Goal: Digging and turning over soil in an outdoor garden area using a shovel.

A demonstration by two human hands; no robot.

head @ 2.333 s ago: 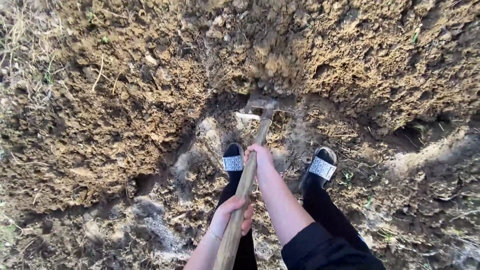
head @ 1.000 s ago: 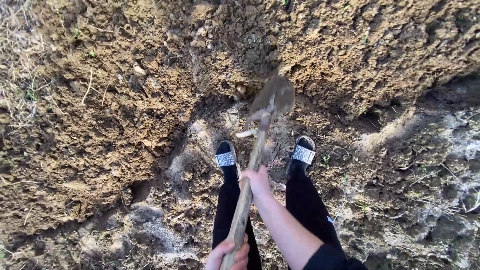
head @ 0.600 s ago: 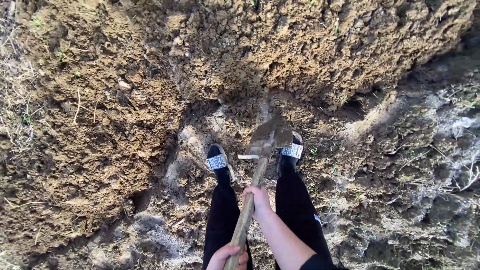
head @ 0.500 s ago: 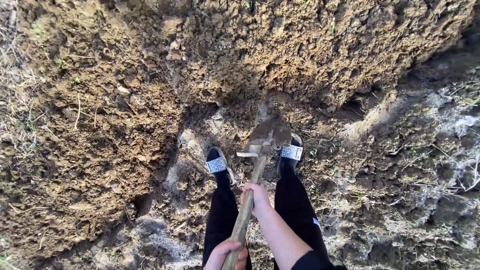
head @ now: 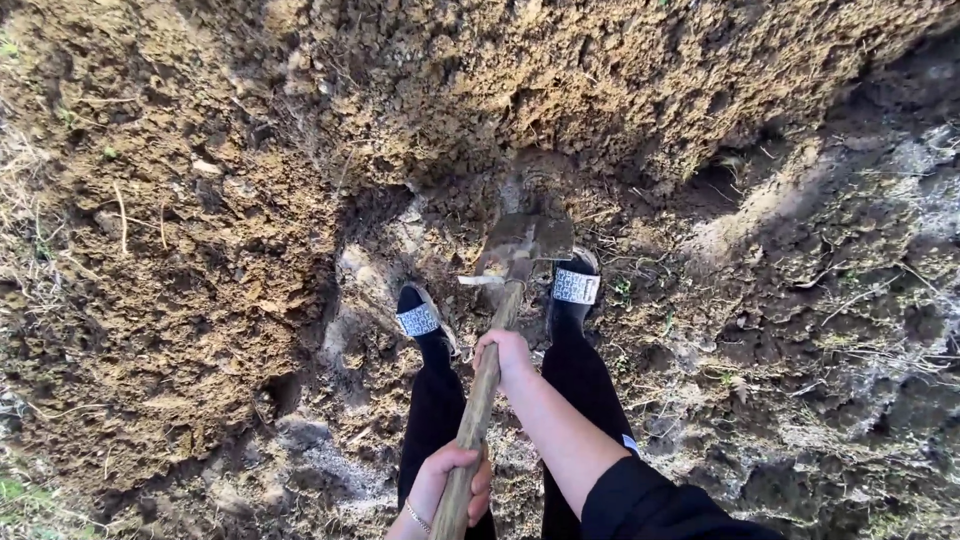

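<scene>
A: Both hands wrapped round the shovel (head: 500,300) handle, right hand (head: 503,352) ahead, left hand (head: 455,478) at the rear

B: Handle runs straight forward, blade in soil (head: 480,110) beside the right sandal (head: 575,285)

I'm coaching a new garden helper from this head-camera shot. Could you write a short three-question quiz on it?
1. True or false: both hands grip the wooden shovel handle.
2. Which hand sits closer to the shovel blade? A) left hand B) right hand
3. Fill in: the right foot's sandal sits at the blade's rear edge, while the left sandal stands on the ____.

Key: 1 true; 2 B; 3 soil.
</scene>
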